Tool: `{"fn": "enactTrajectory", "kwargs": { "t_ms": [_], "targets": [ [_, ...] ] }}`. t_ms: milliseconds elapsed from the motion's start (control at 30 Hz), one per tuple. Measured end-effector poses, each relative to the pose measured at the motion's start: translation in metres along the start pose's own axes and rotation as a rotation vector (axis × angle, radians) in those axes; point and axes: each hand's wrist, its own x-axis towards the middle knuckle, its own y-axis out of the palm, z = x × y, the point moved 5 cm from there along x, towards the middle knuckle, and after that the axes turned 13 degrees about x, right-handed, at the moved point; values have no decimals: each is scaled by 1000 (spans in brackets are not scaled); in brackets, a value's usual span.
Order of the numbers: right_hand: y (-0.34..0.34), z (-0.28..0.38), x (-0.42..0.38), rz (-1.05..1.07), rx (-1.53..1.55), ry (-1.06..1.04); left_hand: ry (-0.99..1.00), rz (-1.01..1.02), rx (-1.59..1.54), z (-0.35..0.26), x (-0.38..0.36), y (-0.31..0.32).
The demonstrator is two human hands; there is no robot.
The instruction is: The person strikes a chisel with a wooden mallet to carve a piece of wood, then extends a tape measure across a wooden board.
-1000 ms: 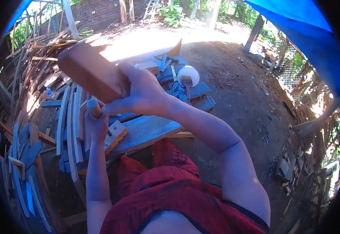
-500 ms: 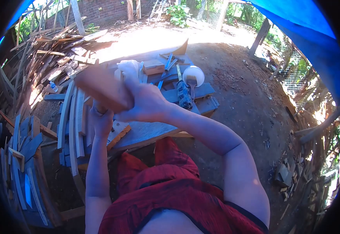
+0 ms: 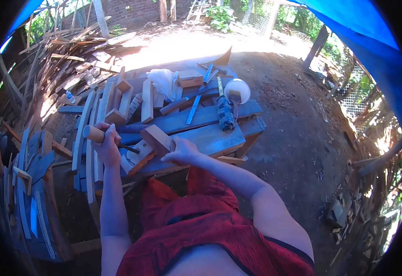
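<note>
Hands [image 3: 109, 147] [image 3: 185, 152] closed, left round chisel [image 3: 94, 134], right round wooden block [image 3: 157, 139], plank bench [image 3: 210, 141], dirt ground [image 3: 293, 133], blue tarp [image 3: 362, 27]

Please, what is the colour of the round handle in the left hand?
The round handle is light brown, seen best in the head view.

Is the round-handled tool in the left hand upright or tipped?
Tipped. The tool slants: its wooden handle leans leftward from the left hand, its dark shaft running down rightward toward the wood piece.

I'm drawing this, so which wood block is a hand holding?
The brown block gripped by the right hand; no hand grips the other blocks.
</note>
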Motion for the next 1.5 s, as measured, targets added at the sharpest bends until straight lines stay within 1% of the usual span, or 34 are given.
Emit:
{"fn": "enactTrajectory", "kwargs": {
  "t_ms": [33,67,100,133,233,267,300,333,367,433,467,533,567,633,667,733,867,933,1033,1067,1133,1167,1233,1267,1333,1367,1433,1500],
  "targets": [
    [9,-12,4,13,3,-6,-2,-78,17,0,-1,-6],
    [13,-20,6,-18,117,-11,-3,-85,27,0,-1,-8],
    [16,-28,9,-52,232,-12,-11,-171,61,2,0,-11],
    [19,-35,14,-49,235,-9,-20,-252,92,4,0,-15],
    [19,-46,22,-30,320,3,-7,-299,115,6,2,-14],
    [20,-48,25,-3,376,16,-9,-296,111,8,4,-11],
    [21,-50,27,26,431,27,-15,-295,39,10,5,-9],
    [21,-52,29,26,429,27,-21,-295,-31,12,7,-9],
    [21,-51,29,35,429,31,-20,-297,-31,13,6,-7],
    [21,-50,29,43,431,37,29,-214,-65,11,4,1],
    [21,-51,29,37,435,36,28,-213,-64,11,3,3],
    [22,-53,27,29,441,38,104,-168,125,7,2,9],
    [21,-52,25,5,459,21,101,-165,125,6,2,11],
    [20,-52,22,-20,475,6,200,-132,214,-1,1,16],
    [19,-52,20,-30,492,6,198,-132,213,-2,0,16],
    [17,-51,19,-40,509,5,236,-91,424,-6,-3,15],
    [16,-47,17,-54,498,-5,246,-33,398,-8,-4,12],
    [13,-46,16,-61,476,-7,350,-97,429,-17,-6,11],
    [13,-41,12,-18,497,8,354,-143,501,-26,-6,12],
    [13,-42,12,-24,493,11,354,-145,502,-28,-4,11],
    [14,-44,13,-31,488,13,222,-91,433,-23,2,9],
    [15,-46,14,-45,486,11,223,-92,432,-21,4,9],
    [16,-50,16,-63,483,7,118,-127,341,-12,8,6],
    [16,-50,15,-69,498,-2,119,-126,340,-14,10,7],
    [17,-51,15,-72,513,-7,-14,-58,101,-10,11,11],
    [17,-51,15,-74,498,3,-16,-59,101,-11,11,10],
    [17,-53,16,-75,480,12,29,53,105,-14,11,16],
    [19,-55,18,-85,505,-7,44,72,87,-12,12,17]
  ]
}}
